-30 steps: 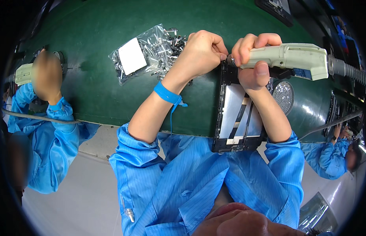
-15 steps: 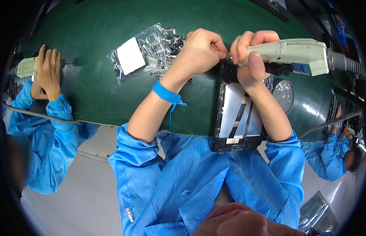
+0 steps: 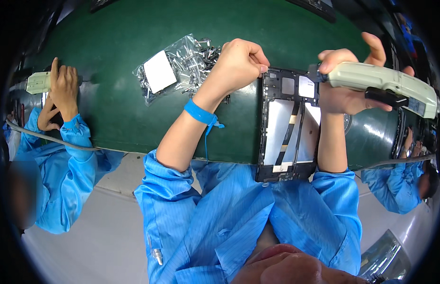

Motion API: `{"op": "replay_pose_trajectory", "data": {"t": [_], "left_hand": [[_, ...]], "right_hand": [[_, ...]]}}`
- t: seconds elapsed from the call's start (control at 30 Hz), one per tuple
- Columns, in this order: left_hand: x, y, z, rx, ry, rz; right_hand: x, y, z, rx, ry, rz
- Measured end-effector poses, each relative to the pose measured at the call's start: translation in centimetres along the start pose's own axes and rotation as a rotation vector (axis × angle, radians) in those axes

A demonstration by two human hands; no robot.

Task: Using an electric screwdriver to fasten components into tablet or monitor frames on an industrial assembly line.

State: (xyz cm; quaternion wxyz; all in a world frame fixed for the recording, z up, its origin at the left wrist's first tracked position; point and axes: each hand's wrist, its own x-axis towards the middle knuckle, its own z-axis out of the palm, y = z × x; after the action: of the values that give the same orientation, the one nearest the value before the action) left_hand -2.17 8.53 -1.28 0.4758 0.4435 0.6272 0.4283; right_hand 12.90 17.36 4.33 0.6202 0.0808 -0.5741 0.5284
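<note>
A black tablet housing with silver panels inside lies at the near edge of the green table, partly over my lap. At its far left corner my left hand is closed in a pinch, fingertips touching or just beside the corner; what they hold is hidden. My right hand grips a pale green electric screwdriver, with some fingers stretched out. It hangs over the far right corner of the housing, tip pointing left, apart from the far left corner. A blue wrist strap circles my left wrist.
A clear plastic bag with a white label lies left of my left hand, small dark and metal parts spilling from it. A round dish is mostly hidden behind my right forearm. Left, a co-worker's hands are near another pale tool.
My right hand has pulled the screwdriver away to the right from the housing's far left corner, uncovering its far end. My left hand has stayed at the corner, nearly still.
</note>
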Motion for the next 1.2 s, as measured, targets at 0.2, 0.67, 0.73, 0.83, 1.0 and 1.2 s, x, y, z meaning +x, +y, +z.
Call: {"op": "replay_pose_trajectory", "data": {"t": [0.2,0.67,0.73,0.83,1.0,1.2], "left_hand": [[0.0,0.2,-0.2,0.031,-0.012,-0.018],[0.0,0.4,-0.1,0.005,-0.018,-0.011],[0.0,0.2,-0.1,0.009,-0.02,-0.006],[0.1,0.3,0.0,0.016,-0.016,-0.001],[-0.2,0.4,0.0,0.014,-0.003,0.01],[-0.2,0.4,0.0,0.009,-0.003,0.015]], "right_hand": [[0.4,-2.5,-1.3,-0.317,-0.073,0.174],[0.8,-1.0,1.1,-0.31,0.008,-0.024],[0.6,-1.3,1.6,-0.33,0.015,0.0],[-0.1,-1.4,1.7,-0.207,0.09,0.087],[-1.0,-1.0,2.1,-0.08,0.084,0.175],[-3.8,1.7,2.5,-0.013,0.153,0.289]]}}
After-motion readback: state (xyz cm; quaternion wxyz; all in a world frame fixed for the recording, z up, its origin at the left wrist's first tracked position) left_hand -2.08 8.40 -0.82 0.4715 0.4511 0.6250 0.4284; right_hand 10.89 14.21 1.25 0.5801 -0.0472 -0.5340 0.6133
